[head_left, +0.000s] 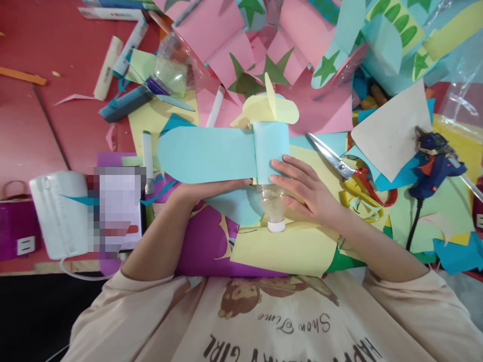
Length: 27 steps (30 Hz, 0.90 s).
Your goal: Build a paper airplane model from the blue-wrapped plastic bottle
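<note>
A clear plastic bottle [267,195] with a white cap [276,225] lies with its cap toward me. Light blue paper [269,151] is wrapped round its body. A long, round-ended blue paper wing [207,153] sticks out to the left, and pale yellow paper blades [277,110] stand at the far end. My right hand [307,188] grips the bottle from the right, fingers over the wrap and its thumb hidden. Beneath the wing, my left hand [215,189] lies stretched out flat, mostly covered, its fingertips by the bottle. Another blue paper piece [237,206] lies below.
Red-handled scissors [352,171] lie to the right, with a blue glue gun [433,163] beyond. A phone [119,208] and a white power strip [60,213] are at left. Markers [108,68] and pink paper shapes with green stars [260,60] fill the back. Purple paper [202,246] lies near me.
</note>
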Each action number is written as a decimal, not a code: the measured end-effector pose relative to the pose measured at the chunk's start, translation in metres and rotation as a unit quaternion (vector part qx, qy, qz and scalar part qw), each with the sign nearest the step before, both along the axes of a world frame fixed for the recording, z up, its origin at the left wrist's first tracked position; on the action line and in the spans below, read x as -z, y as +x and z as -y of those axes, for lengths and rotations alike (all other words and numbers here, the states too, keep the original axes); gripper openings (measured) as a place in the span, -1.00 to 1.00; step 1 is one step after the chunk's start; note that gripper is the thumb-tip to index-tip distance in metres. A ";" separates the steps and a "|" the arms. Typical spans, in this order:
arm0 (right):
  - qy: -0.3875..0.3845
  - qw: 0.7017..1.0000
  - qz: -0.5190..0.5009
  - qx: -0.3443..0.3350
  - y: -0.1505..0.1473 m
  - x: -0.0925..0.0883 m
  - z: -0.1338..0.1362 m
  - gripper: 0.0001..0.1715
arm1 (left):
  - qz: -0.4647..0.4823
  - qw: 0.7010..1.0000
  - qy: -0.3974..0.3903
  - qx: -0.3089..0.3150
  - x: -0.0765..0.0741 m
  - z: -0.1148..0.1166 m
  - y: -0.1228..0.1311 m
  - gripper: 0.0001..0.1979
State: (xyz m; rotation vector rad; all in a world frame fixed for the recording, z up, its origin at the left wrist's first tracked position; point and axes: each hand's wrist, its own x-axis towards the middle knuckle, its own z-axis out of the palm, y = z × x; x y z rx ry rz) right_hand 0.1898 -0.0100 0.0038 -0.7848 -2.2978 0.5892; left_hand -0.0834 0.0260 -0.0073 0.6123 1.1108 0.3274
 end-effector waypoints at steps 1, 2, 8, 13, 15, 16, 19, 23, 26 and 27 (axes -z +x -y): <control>0.004 1.000 0.003 0.000 0.000 0.000 0.000 -0.50 | -0.015 0.999 0.012 0.032 0.000 0.000 -0.001 -0.40; 0.008 1.000 0.003 -0.001 0.000 -0.001 0.000 -0.50 | -0.017 0.999 0.012 0.048 0.001 0.000 -0.002 -0.43; 0.017 1.000 0.009 0.003 -0.001 -0.003 -0.001 -0.53 | 0.091 0.980 -0.144 -0.104 0.012 -0.001 -0.007 -0.45; 0.009 1.000 0.009 0.005 -0.001 -0.002 0.000 -0.53 | 0.072 0.978 -0.139 -0.135 0.001 -0.002 0.001 -0.49; 0.007 1.000 0.006 0.005 -0.001 -0.002 0.000 -0.53 | 0.065 0.987 -0.106 -0.101 -0.005 -0.003 0.005 -0.52; 0.005 1.000 0.005 0.004 -0.001 -0.002 0.000 -0.53 | 0.065 0.991 -0.089 -0.082 -0.007 -0.003 0.006 -0.53; 0.003 1.000 0.004 0.001 -0.002 -0.003 0.000 -0.53 | 0.080 0.995 -0.045 -0.039 -0.006 -0.003 0.004 -0.48; 0.007 1.000 0.003 0.000 -0.002 -0.003 0.000 -0.53 | 0.085 0.996 -0.020 -0.034 0.004 -0.003 -0.004 -0.49; 0.007 1.000 0.000 -0.002 -0.003 -0.003 0.000 -0.53 | 0.115 0.993 -0.037 -0.019 0.007 -0.002 -0.007 -0.47; 0.006 1.000 0.000 -0.002 -0.003 -0.003 0.000 -0.53 | 0.119 0.992 -0.040 -0.015 0.006 -0.002 -0.007 -0.45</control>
